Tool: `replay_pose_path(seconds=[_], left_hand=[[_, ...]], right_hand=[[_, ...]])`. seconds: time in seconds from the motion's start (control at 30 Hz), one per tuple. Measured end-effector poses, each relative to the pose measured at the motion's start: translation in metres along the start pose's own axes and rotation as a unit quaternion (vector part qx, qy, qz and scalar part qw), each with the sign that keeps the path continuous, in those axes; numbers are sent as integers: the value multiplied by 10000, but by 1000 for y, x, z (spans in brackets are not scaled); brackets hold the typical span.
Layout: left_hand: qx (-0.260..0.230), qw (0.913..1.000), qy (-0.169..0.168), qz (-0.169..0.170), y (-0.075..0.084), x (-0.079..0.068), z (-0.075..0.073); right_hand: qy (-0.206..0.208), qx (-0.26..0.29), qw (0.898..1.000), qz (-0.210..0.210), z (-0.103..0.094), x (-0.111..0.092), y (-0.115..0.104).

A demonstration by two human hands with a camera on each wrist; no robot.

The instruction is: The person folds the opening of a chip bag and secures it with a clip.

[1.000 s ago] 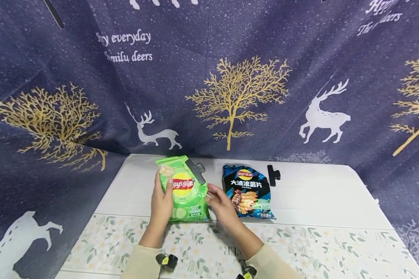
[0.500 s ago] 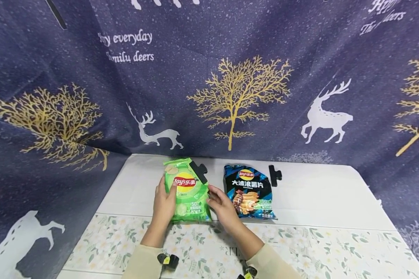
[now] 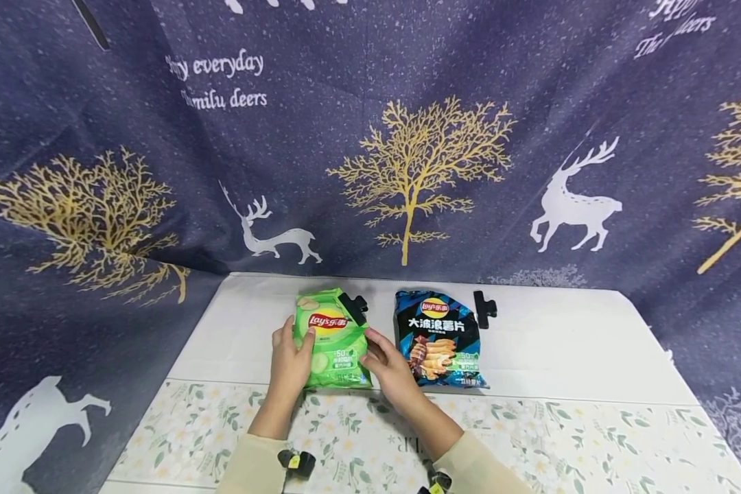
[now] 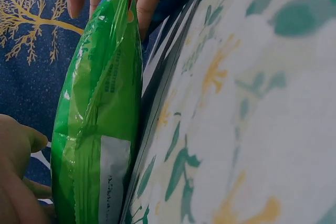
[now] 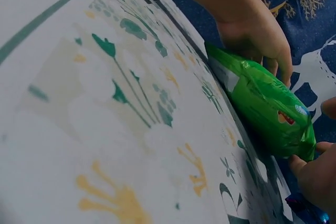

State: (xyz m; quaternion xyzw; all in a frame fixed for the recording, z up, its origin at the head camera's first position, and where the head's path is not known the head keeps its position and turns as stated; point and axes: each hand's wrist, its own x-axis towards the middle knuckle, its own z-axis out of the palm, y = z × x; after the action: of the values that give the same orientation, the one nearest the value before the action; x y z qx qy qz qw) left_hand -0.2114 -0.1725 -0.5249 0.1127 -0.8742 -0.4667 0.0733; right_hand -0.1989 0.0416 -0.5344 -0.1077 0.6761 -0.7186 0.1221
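A green Lay's chip bag (image 3: 332, 343) lies face up on the white part of the table. A black clip (image 3: 354, 309) is fastened over its upper right corner. My left hand (image 3: 290, 360) holds the bag's left side, thumb on the front, the other fingers at the edge and partly hidden. At the right edge, my right hand (image 3: 390, 367) grips the lower side; in the left wrist view, fingers (image 4: 147, 6) sit on both sides of that end. The bag's green underside edge (image 5: 262, 98) also shows in the right wrist view.
A blue-black chip bag (image 3: 438, 343) lies just right of my right hand. Beside its upper right corner is a second black clip (image 3: 485, 310). A dark blue cloth with deer and trees (image 3: 370, 171) hangs behind the table; a floral strip (image 3: 549, 439) covers its front.
The green bag has shifted right and slightly nearer to me, turning a little more upright. My left hand moved right with it. The blue-black bag stayed put.
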Motion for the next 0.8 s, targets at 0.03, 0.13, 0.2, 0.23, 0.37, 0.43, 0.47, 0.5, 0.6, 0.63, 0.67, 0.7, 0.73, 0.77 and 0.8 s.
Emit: replay_pose_path(seconds=[0.03, 0.13, 0.2, 0.23, 0.37, 0.43, 0.47, 0.5, 0.6, 0.63, 0.67, 0.7, 0.73, 0.77, 0.8], left_hand=[[14, 10000, -22, 13, 0, 0, 0], [30, 9999, -80, 53, -1, 1, 0], [82, 9999, -112, 70, -2, 1, 0], [94, 9999, -122, 76, -2, 1, 0], [120, 9998, -149, 93, -2, 1, 0], [132, 9997, -173, 113, -2, 1, -1], [166, 9996, -180, 135, -2, 1, -1], [206, 9995, -187, 151, -2, 1, -1], [335, 9990, -231, 195, -3, 2, -1], [389, 9987, -245, 213, -3, 2, -1], [420, 9985, -260, 217, -4, 2, -1], [456, 9983, -282, 219, -4, 2, -1], [481, 9981, -301, 233, -4, 3, -1], [502, 9979, -329, 237, -4, 3, 0], [518, 9978, -354, 236, -4, 3, 0]], right_hand=[[-25, -35, 10000, 12, 0, 0, 0], [-85, -134, 9998, 111, 0, 0, 0], [-153, -258, 9994, 185, 0, 0, 0], [-195, -298, 9991, 219, 0, 0, 0], [-309, -501, 9978, 300, 0, -1, 3], [-334, -562, 9974, 310, -1, -1, 4], [-343, -585, 9972, 304, -1, 0, 5], [-341, -605, 9971, 306, -1, 0, 6], [-365, -645, 9969, 279, -1, 0, 7], [-366, -662, 9968, 274, 0, 0, 6], [-363, -686, 9966, 272, 0, -1, 6], [-356, -701, 9965, 272, 0, -1, 6], [-345, -719, 9964, 275, 1, -1, 5], [-340, -734, 9964, 265, 1, -2, 5], [-325, -745, 9963, 281, 1, -2, 4]])
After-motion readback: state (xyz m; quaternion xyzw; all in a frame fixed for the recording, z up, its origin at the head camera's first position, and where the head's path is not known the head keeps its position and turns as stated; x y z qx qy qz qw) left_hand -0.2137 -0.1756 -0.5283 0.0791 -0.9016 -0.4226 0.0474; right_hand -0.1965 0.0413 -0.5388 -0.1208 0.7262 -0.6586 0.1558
